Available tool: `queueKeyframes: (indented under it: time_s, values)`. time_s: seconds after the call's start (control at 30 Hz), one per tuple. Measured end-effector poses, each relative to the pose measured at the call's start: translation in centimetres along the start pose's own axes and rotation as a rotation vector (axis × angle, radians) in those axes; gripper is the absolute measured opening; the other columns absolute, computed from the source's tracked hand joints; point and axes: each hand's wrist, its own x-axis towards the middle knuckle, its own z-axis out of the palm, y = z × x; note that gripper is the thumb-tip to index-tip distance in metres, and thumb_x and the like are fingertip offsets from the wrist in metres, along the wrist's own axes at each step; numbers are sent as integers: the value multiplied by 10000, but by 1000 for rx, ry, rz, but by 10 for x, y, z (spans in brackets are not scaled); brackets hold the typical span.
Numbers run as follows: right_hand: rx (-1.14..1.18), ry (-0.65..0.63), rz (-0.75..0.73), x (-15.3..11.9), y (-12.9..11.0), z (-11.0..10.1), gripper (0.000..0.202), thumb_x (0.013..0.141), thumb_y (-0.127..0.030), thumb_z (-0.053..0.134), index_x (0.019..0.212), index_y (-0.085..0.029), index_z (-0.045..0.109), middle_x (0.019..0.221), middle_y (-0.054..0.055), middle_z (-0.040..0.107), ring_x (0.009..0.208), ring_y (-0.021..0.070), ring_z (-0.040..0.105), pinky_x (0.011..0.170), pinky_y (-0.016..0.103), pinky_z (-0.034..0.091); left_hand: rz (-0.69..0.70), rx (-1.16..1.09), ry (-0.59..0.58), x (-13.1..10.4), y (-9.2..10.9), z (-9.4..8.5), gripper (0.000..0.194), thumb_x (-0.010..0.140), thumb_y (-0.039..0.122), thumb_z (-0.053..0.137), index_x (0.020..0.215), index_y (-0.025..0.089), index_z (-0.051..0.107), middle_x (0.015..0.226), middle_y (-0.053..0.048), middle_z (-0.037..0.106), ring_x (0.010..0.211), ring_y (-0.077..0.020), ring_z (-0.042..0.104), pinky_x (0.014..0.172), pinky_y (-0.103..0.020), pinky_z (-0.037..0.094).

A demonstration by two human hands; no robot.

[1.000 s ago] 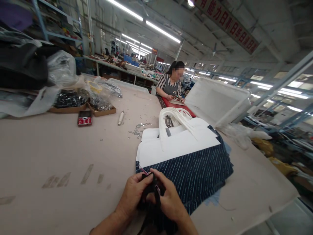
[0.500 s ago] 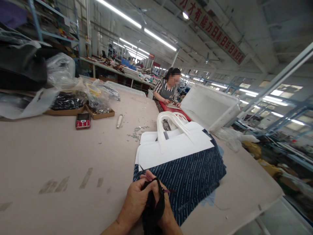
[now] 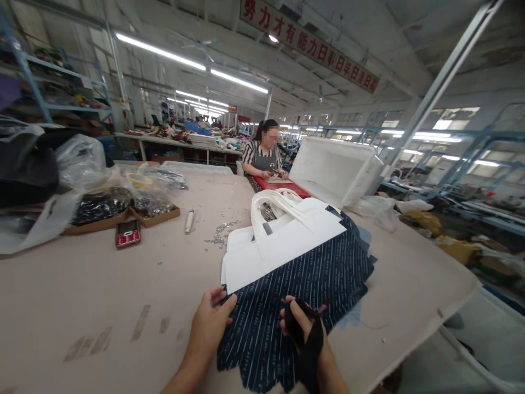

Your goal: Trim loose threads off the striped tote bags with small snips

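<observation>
Gripping one black strap (image 3: 308, 342); two hands (image 3: 209, 323)

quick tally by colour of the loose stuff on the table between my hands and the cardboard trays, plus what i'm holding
Black: 1, the black strap gripped in the right hand
Navy striped: 1, the striped fabric under the left hand
White: 2, the white bag stack and the white tube
Red: 1, the red calculator
Total: 5
</observation>
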Motion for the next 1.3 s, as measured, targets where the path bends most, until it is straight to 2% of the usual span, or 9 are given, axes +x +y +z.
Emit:
queueKeyframes:
  time_s: [0.17,0.3,0.4,0.57,0.7,0.8,0.97,1.2,1.3]
  values:
    - [61,-26,-35,-9,0,-13,504,551,-386,937,927,-143,707,765,71,744,680,221,717,575,300,562,-117,-97,-34,-2,6,3,260,872,241,649,1104,151,576,936,-25,624,696,-116,601,537,-234,512]
    - [66,80,-37,-10,1,-15,493,551,-447,927,825,-114,686,675,68,727,561,192,693,477,259,542,-134,-111,-84,-3,9,9,205,888,280,634,1037,149,581,729,46,535,495,-52,446,393,-169,351]
    - [77,122,-48,-9,2,-15,503,558,-506,906,748,-106,667,631,56,706,504,163,667,414,216,509,-67,-63,-97,1,9,18,190,889,313,635,970,149,582,658,74,486,422,-32,327,350,-169,250]
    - [107,146,-35,-6,3,-16,526,496,-488,934,768,-118,678,694,56,718,567,172,682,441,232,555,118,-19,-66,1,8,30,161,858,284,672,874,145,592,779,18,600,621,-98,554,531,-236,475]
    - [112,138,-51,-6,5,-18,499,516,-440,941,801,-116,689,737,66,732,584,161,688,478,221,568,291,8,-63,-8,9,30,151,854,284,670,878,154,596,798,13,618,727,-145,610,685,-328,534]
    - [98,136,-51,-7,5,-19,501,513,-430,945,818,-124,691,753,62,737,600,160,695,491,219,572,394,81,-27,-11,7,27,173,844,295,678,929,161,608,855,0,642,820,-175,631,822,-400,525]
    - [82,143,-35,-8,5,-19,547,484,-455,949,849,-145,686,750,47,733,615,181,705,515,257,585,401,235,7,-2,1,20,319,822,274,691,1102,162,589,760,28,624,652,-155,599,718,-373,514]
    - [109,145,-75,-6,9,-22,545,479,-458,952,876,-157,730,757,55,739,614,182,691,520,283,579,540,286,-14,-9,8,21,253,794,266,672,1038,202,674,828,2,626,765,-179,573,825,-394,458]
    - [110,140,-90,-2,14,-25,555,479,-471,948,892,-158,749,768,64,748,596,182,687,506,285,567,485,231,-25,-6,10,25,190,755,276,690,926,195,699,826,-9,630,780,-193,571,845,-412,452]
